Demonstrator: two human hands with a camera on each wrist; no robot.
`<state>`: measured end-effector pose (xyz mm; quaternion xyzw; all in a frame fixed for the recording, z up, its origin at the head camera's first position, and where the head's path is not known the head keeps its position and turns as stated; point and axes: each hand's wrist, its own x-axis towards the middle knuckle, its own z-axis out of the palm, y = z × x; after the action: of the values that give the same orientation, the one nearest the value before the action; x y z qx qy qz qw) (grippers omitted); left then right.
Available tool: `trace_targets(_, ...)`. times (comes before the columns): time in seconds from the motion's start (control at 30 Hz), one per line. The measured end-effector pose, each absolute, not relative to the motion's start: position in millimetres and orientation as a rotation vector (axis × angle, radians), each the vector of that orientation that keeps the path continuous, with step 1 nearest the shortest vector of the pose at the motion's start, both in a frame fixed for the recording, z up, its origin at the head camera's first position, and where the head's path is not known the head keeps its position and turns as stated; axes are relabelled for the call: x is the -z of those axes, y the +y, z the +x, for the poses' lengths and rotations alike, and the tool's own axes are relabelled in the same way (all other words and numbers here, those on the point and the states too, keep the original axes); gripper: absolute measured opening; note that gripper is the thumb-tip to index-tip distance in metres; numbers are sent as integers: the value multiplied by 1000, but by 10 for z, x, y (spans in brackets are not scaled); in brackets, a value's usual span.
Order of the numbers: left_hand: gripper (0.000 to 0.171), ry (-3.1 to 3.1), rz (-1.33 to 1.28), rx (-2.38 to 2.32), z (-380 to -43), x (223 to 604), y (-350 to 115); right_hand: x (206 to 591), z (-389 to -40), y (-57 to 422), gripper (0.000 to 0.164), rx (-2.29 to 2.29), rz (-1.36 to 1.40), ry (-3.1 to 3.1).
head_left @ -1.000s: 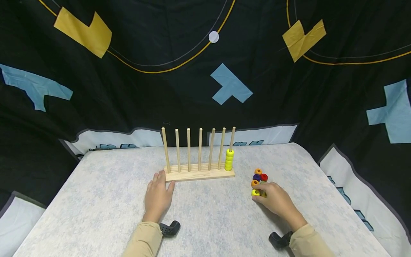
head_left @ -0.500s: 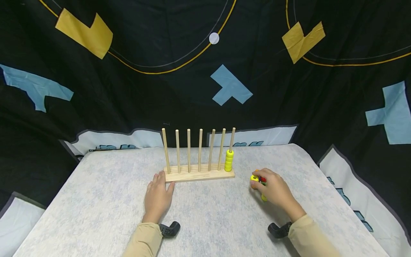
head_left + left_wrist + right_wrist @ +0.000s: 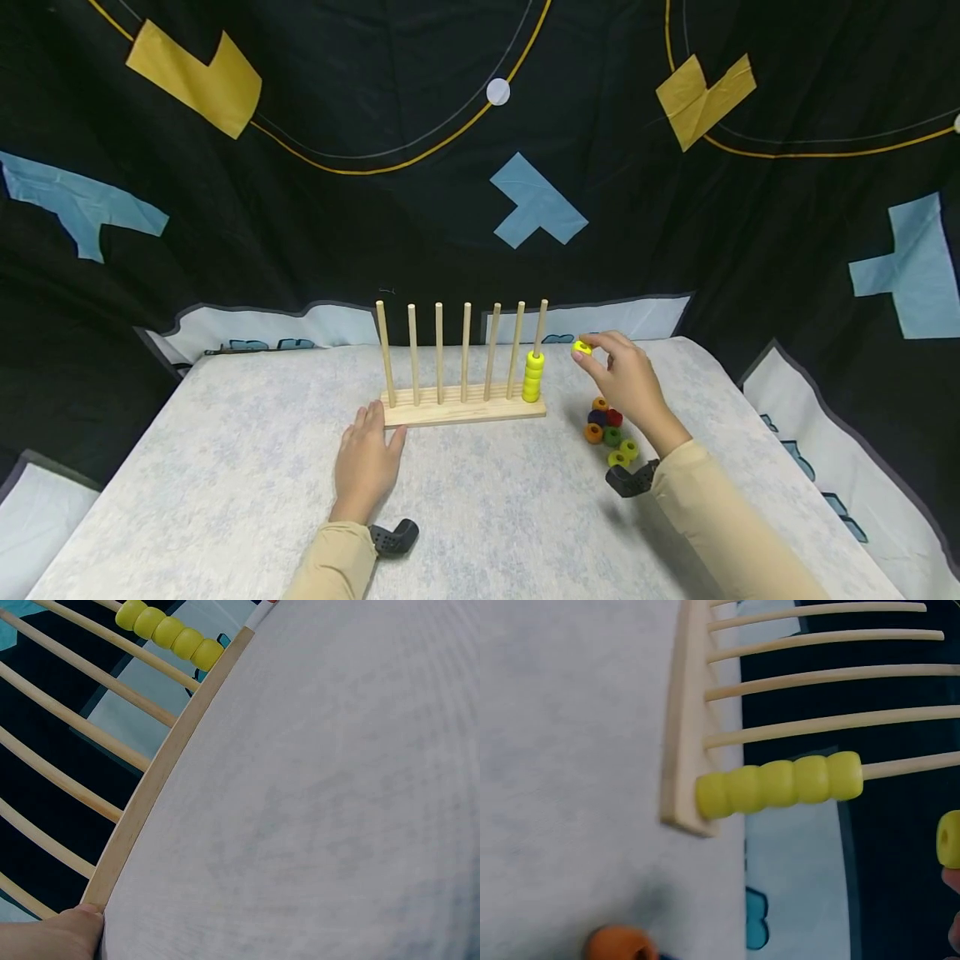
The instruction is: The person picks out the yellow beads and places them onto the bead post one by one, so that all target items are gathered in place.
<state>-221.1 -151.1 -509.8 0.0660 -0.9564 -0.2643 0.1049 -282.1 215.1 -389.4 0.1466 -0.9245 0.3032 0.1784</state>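
A wooden rack point(image 3: 465, 412) with a row of upright pegs stands on the table. Its rightmost peg carries a stack of several yellow beads point(image 3: 532, 379); the other pegs are bare. My left hand point(image 3: 367, 462) rests at the rack's front left corner, fingers fairly straight, thumb against the base edge, as the left wrist view also shows. Raised to the right of the stacked peg, my right hand point(image 3: 626, 375) pinches one yellow bead point(image 3: 582, 347) between thumb and fingers. In the right wrist view that bead point(image 3: 949, 840) appears at the right edge, apart from the peg.
Loose beads lie in a cluster right of the rack: orange beads point(image 3: 593, 433), a red bead point(image 3: 614, 418), a dark blue bead point(image 3: 597, 417), a green bead point(image 3: 612, 437) and yellow-green beads point(image 3: 619, 459). A black patterned curtain point(image 3: 337, 233) hangs behind the table point(image 3: 480, 517).
My right hand has picked a yellow bead from the loose cluster and lifted it up and away toward the stacked peg. My left hand has stayed at the rack's corner.
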Motion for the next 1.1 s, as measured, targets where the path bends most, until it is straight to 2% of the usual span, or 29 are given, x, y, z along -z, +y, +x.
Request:
trace_targets(0.43,71,-2802,187,769,-2207,5095,-1510,3492,-3088,1797,40,-1031,426,-2382)
trace_targets(1.1,70,-2800,200,765,-2203,5098,-1509,3448,-3139,1574,42,-993,456,-2428)
